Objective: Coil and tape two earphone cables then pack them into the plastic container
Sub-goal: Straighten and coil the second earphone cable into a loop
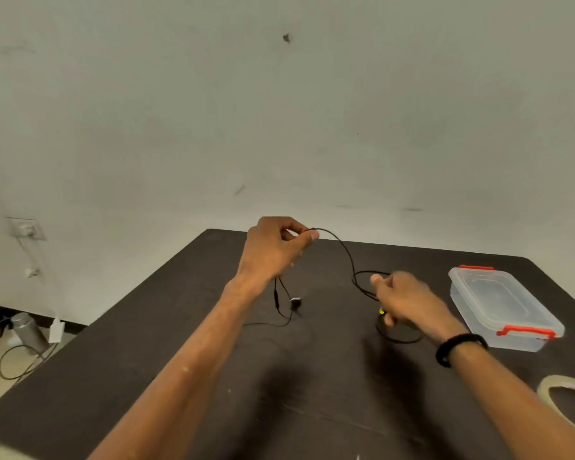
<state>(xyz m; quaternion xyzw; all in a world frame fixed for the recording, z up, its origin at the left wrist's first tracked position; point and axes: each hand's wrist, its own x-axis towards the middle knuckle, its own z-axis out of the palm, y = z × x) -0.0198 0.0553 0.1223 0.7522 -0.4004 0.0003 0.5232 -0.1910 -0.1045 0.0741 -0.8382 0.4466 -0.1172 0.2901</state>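
One black earphone cable [346,257]: thin, limp, light, tangle-prone. Left hand [276,247] pinches it aloft; right hand [402,302] grips lower run. Hold near loops.

Dark table [180,376], scuffed pale wall [279,111]

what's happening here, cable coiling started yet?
A person is working a black earphone cable with both hands over a dark table. The left hand pinches it up high, the right hand holds a loop lower down; the rest trails loose on the table, so coiling has barely begun. The plastic container sits closed at right, and the tape roll lies untouched near the right forearm.
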